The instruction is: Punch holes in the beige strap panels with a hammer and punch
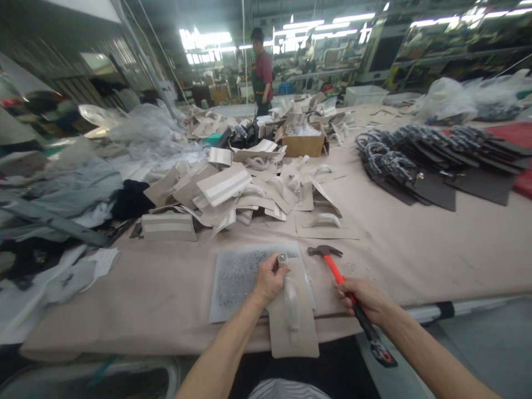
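My left hand (272,277) pinches a short, round-topped metal punch (282,259) upright near the far end of a beige panel (305,327). That panel carries a handle (292,305) wrapped in clear plastic and hangs partly over the table's near edge. Beneath its far part lies a grey, pitted metal plate (236,280). My right hand (361,299) is wrapped round the grip of a claw hammer (332,266) with an orange and black handle. The hammer's head is right of the plate, low over the table and apart from the punch; whether it touches the cloth I cannot tell.
Beige panels (224,185) with wrapped handles are heaped beyond the plate. A cardboard box (303,145) stands behind them. Dark grey panels (436,183) with patterned handles lie stacked at right. Plastic bags (145,133) pile up at left. Farther back, a person (261,72) stands.
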Demonstrator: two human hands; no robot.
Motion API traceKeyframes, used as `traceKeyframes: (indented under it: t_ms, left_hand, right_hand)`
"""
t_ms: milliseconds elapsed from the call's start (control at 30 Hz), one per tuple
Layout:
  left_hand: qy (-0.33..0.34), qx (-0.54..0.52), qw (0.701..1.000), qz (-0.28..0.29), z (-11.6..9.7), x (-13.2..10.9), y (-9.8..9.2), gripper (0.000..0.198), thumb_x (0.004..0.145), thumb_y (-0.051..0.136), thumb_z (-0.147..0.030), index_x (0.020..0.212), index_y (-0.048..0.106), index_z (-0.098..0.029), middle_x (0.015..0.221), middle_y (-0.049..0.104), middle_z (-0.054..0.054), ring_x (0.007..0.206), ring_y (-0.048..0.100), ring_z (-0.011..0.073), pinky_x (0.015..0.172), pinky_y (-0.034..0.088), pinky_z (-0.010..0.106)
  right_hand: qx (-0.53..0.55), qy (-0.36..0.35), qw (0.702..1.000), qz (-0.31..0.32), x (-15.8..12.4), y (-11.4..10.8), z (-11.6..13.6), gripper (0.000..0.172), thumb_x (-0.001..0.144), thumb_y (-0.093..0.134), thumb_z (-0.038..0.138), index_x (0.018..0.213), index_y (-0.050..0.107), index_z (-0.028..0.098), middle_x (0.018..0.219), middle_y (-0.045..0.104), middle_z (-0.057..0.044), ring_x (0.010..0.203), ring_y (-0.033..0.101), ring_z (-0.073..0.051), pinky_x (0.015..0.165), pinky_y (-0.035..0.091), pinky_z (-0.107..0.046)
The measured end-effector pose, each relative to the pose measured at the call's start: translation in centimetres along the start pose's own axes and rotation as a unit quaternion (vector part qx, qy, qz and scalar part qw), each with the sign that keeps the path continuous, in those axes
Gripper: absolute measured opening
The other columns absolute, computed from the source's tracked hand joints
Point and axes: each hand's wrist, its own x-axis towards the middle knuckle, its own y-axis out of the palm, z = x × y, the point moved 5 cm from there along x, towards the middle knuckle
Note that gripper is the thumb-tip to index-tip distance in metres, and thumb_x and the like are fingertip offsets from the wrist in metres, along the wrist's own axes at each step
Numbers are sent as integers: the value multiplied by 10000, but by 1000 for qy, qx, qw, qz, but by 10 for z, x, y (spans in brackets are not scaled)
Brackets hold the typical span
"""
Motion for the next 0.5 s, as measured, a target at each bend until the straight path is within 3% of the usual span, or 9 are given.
traceKeyframes:
  t_ms: [67,167,233,333,433,500]
  left_hand:
    - [12,4,1000,14,-2,-1,0,77,803,620,-198,869,654,-177,740,624,-6,682,563,159,658,431,237]
    - [18,17,999,31,-5,-2,-1,110,794,600,-190,882,666,-180,771,642,6,723,583,173,697,437,247]
    - [16,27,999,37,-5,-2,0,143,798,597,-188,918,673,-183,790,652,10,739,590,178,713,436,254]
    - [20,46,998,43,-4,-3,1,146,814,591,-172,934,671,-187,796,650,8,743,585,176,719,428,259]
    - [20,72,996,41,-3,-2,1,90,810,592,-159,867,658,-184,724,614,-6,679,549,166,669,401,256]
    - [21,75,996,43,-4,-2,2,97,809,590,-152,868,660,-184,717,613,-7,669,543,165,660,392,256]
  right_hand:
    - [53,9,998,22,-9,8,15,175,828,430,382,720,417,244,597,452,40,435,420,-127,419,396,-252]
    - [61,-64,995,-39,-29,5,47,287,899,385,502,759,404,252,589,435,54,431,399,-122,408,342,-236]
    - [-11,-173,976,-129,-46,-6,73,361,936,374,560,751,414,252,556,425,51,453,412,-133,439,311,-244]
    - [-177,-296,914,-215,-66,-9,95,376,986,336,532,755,430,250,529,444,32,460,438,-152,481,256,-275]
    - [-314,-319,876,-179,-68,-3,99,351,1007,305,453,768,454,244,533,491,10,421,427,-155,480,180,-299]
    - [-347,-325,864,-164,-72,-7,107,362,1010,300,450,754,452,245,531,500,5,406,408,-152,481,160,-308]
